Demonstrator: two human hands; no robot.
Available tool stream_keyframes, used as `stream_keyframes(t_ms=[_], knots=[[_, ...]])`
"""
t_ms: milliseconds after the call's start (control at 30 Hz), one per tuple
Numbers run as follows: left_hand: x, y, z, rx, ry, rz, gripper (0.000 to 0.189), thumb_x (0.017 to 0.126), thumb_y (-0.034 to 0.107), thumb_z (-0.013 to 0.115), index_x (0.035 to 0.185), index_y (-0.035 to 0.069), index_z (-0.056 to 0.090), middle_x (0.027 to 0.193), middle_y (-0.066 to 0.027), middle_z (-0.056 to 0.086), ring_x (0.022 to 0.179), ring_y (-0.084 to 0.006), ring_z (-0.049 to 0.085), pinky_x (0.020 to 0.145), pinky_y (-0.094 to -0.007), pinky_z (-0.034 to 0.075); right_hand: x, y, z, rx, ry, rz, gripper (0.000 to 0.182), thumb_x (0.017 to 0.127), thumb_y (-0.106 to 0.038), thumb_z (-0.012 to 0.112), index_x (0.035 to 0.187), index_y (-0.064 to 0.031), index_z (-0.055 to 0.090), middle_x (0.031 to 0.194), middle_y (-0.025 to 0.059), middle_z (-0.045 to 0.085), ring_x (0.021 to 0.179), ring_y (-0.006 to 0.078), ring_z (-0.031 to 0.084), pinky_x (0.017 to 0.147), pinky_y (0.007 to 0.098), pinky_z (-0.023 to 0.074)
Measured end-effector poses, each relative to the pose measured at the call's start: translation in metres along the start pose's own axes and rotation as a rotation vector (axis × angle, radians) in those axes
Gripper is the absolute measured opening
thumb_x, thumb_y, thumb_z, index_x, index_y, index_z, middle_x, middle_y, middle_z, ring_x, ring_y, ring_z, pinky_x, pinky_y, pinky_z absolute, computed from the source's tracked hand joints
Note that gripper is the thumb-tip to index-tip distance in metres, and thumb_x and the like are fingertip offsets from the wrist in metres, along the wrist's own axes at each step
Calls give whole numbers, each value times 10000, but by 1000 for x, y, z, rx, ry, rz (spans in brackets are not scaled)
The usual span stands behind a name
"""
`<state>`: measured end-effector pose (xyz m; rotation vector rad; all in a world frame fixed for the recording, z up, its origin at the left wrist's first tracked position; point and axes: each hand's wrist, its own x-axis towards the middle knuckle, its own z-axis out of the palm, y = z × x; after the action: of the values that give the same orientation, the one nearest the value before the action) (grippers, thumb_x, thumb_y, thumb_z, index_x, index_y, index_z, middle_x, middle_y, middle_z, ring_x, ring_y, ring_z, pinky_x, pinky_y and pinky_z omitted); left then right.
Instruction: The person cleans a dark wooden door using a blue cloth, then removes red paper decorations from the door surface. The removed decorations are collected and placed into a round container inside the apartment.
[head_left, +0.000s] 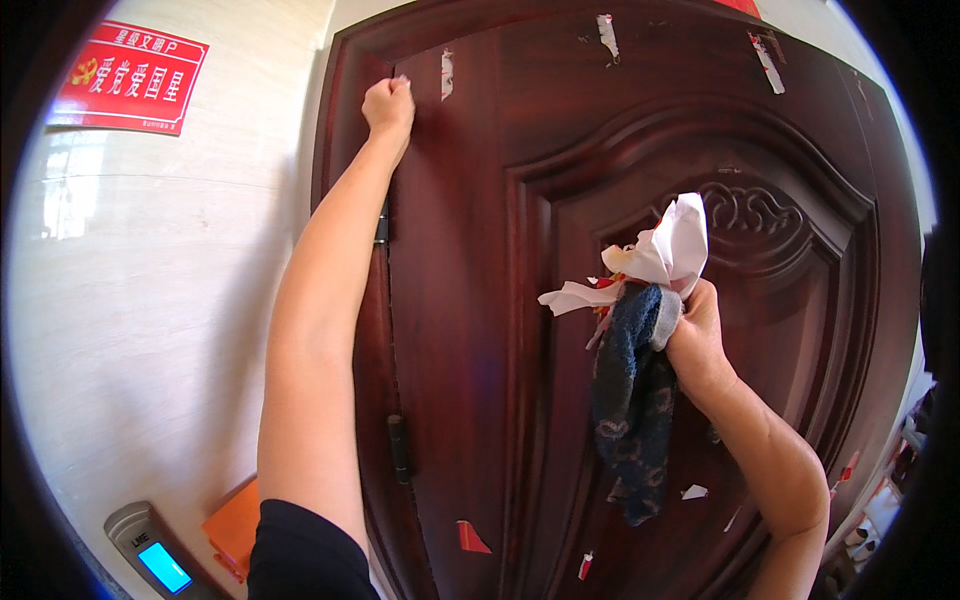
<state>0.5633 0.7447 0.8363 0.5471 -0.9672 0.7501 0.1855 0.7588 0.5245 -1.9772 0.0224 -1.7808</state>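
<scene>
In front of me stands a dark reddish-brown panelled door (450, 322) with torn paper remnants stuck on it. My left hand (388, 109) is raised in a closed fist at the door's upper left edge, close to a narrow strip of torn white paper (447, 75). Nothing shows inside that fist. Before the middle of the door, my right hand (699, 345) grips a bunch of torn white and red paper (675, 244) together with a dark blue patterned cloth, possibly a sock (634, 427), which hangs down. My right fingers are mostly hidden behind these.
More paper scraps cling near the top (608, 39) and lower down, including a red piece (473, 538). A hinge (398, 450) lines the left edge. On the pale wall (150, 262) hang a red sign (139, 75) with writing and a device with a lit screen (163, 564) beside an orange object (234, 525).
</scene>
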Motion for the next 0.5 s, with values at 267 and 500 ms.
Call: stream_keyframes(t_ms=[267, 500], knots=[[-39, 31, -29, 116, 17, 268, 37, 791, 61, 635, 820, 55, 613, 783, -96, 675, 769, -236, 663, 712, -355, 509, -2, -4, 1, 20, 6, 2, 174, 856, -87, 629, 966, 45, 652, 827, 41, 672, 735, 82, 602, 654, 248, 486], [-22, 66, 16, 233, 19, 261, 42, 824, 88, 618, 844, 89, 654, 809, -97, 689, 796, -289, 660, 715, -381, 513, -2, 0, 0, 16, -28, -11, 173, 849, -73, 622, 974, 44, 650, 839, 49, 676, 740, 88, 610, 665, 253, 494]])
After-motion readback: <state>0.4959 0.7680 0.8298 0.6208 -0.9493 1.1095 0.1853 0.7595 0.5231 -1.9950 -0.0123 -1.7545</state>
